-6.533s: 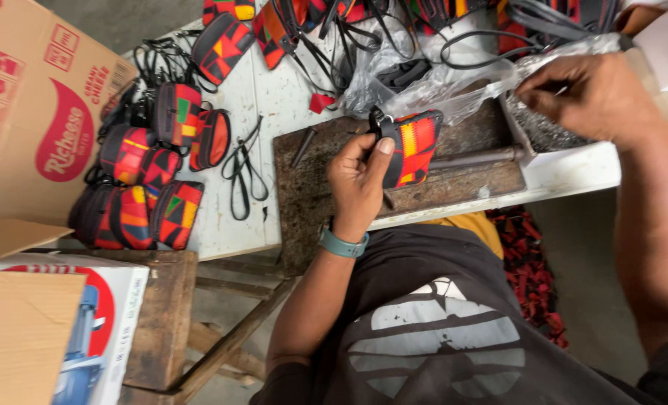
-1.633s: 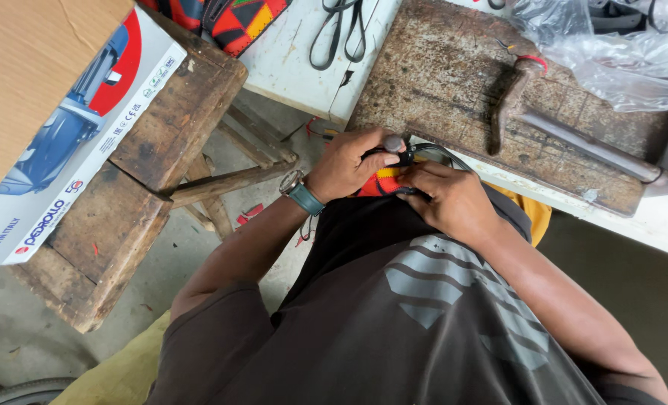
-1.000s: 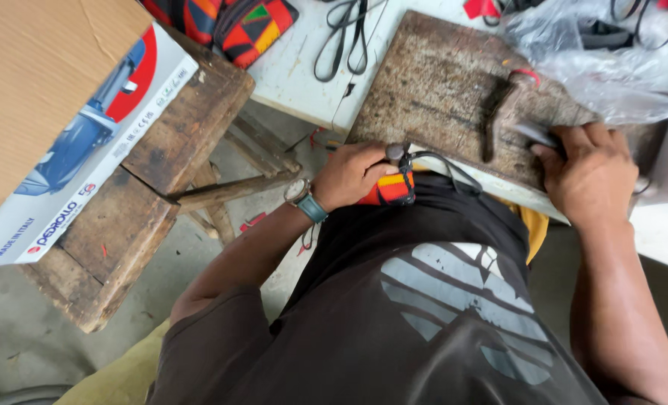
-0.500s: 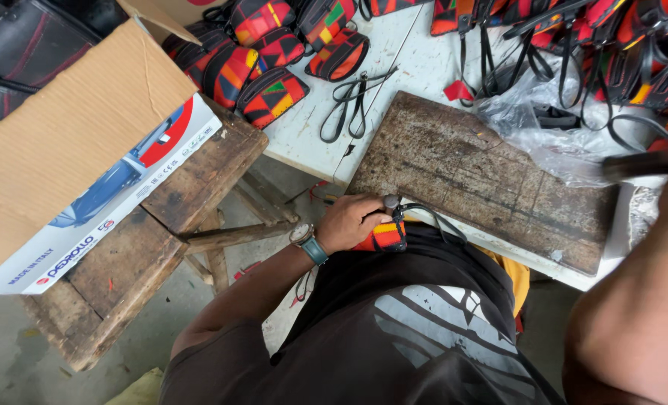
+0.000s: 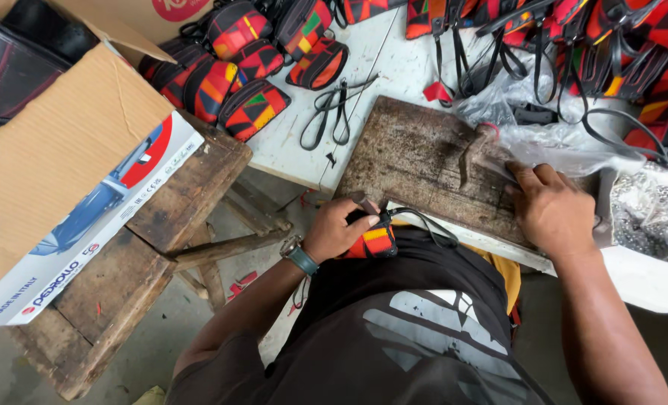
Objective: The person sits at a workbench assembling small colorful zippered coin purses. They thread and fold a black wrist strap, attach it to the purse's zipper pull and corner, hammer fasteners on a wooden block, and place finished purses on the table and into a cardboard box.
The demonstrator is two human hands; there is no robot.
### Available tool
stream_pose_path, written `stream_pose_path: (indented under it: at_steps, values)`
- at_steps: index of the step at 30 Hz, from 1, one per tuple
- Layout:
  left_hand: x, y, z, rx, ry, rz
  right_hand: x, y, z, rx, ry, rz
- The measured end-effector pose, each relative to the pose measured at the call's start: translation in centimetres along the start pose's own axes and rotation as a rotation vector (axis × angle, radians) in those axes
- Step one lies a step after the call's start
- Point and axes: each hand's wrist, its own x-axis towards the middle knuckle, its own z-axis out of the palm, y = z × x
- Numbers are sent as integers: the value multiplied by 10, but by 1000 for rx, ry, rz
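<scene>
Your left hand (image 5: 341, 231) is clenched around a small red-and-orange pouch (image 5: 375, 241) at the near edge of the worn board (image 5: 412, 161). Your right hand (image 5: 555, 210) closes on the hammer (image 5: 478, 150) there. The pouch looks soft and light; pinch its stiffer seam.

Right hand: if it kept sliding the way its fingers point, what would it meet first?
Likely the hammer: the right hand lies on the worn board, fingers toward the hammer's handle, perhaps already touching it.

My white worktable (image 5: 394, 75) carries a worn brown wooden board (image 5: 416, 161) at centre, colourful patterned pouches (image 5: 255, 109) at ten o'clock, black straps (image 5: 332, 112) between.
</scene>
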Motion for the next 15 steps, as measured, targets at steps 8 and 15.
stream_pose_path:
  at_steps: [8,15]
  values:
    - [6,-15,-4,-234,-109,-63,-6,-67,-7,365,119,-381]
    - [13,-17,-14,-329,-287,37,23,-89,-19,192,0,-411]
